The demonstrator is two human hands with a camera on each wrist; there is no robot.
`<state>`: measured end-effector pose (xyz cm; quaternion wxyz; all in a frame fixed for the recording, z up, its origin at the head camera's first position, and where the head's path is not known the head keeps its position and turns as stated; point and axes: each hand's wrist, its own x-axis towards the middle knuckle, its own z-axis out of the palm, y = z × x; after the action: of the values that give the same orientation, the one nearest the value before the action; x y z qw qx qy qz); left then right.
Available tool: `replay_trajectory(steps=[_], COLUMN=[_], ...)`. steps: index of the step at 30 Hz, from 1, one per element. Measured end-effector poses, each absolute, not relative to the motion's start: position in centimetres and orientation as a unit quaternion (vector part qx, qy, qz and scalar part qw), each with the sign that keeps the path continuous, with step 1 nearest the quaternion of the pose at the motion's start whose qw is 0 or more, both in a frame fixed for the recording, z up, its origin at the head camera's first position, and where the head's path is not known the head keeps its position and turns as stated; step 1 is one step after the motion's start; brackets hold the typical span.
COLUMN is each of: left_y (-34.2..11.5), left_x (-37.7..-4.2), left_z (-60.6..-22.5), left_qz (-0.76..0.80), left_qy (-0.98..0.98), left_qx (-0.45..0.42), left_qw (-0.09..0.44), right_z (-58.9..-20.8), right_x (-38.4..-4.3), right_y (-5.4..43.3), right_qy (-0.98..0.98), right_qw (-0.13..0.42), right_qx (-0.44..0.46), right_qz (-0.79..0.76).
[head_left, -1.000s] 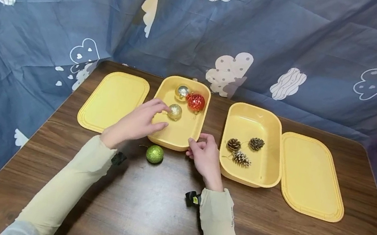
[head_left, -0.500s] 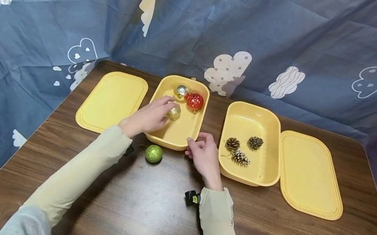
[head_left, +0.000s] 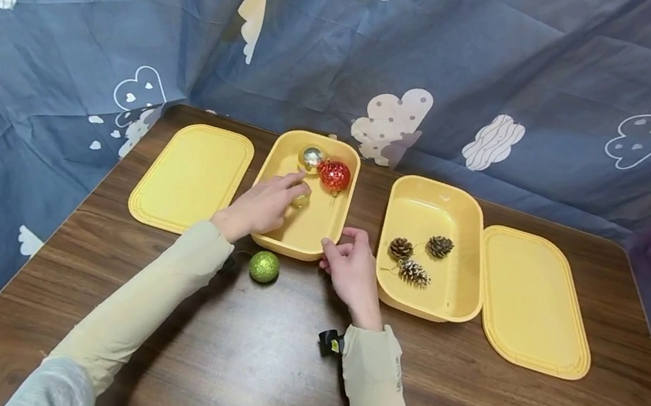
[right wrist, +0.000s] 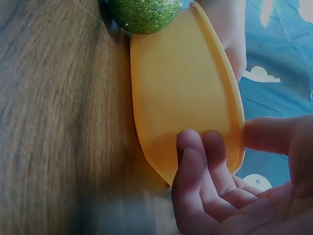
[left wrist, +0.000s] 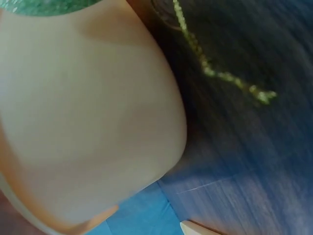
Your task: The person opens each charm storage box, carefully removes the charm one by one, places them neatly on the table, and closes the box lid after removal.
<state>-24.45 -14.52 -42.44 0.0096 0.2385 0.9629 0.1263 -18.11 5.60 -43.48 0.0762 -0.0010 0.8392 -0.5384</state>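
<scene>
My left hand (head_left: 263, 207) reaches over the near-left side of the left yellow box (head_left: 308, 243), its fingers stretched over a gold glitter ball ornament (head_left: 300, 201) and partly covering it. The thumb is mostly hidden. My right hand (head_left: 351, 268) grips that box's near-right corner, thumb on the rim and fingers against the outer wall, as the right wrist view shows. Farther back in the box lie a shiny silver-and-gold ball ornament (head_left: 311, 158) and a red ball ornament (head_left: 335, 176). A green glitter ball ornament (head_left: 264, 267) sits on the table in front of the box.
A second yellow box (head_left: 463, 305) to the right holds three pinecones (head_left: 414, 273). Flat yellow lids lie at either side, the left lid (head_left: 194, 177) and the right lid (head_left: 535, 303). Everything stands on a dark wooden table (head_left: 270, 380), with a blue cloud-print cloth (head_left: 302, 34) behind.
My left hand has moved right and deeper into the box, now covering more of the gold ball, which has shifted slightly toward me. My right hand keeps its grip on the corner.
</scene>
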Motion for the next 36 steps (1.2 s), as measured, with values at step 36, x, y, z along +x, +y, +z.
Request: replay_trajectory(steps=[36], left_y=[-14.5], left_x=[-24.2], left_z=[-42.7], left_qz=[0.152], left_qy=[0.961], left_qx=[0.233], left_qw=[-0.011], right_z=[-42.5], right_x=[-18.1], right_y=[7.2], right_qy=[0.885], right_qw=[0.013], right_qx=[-0.146], right_qz=[-0.441])
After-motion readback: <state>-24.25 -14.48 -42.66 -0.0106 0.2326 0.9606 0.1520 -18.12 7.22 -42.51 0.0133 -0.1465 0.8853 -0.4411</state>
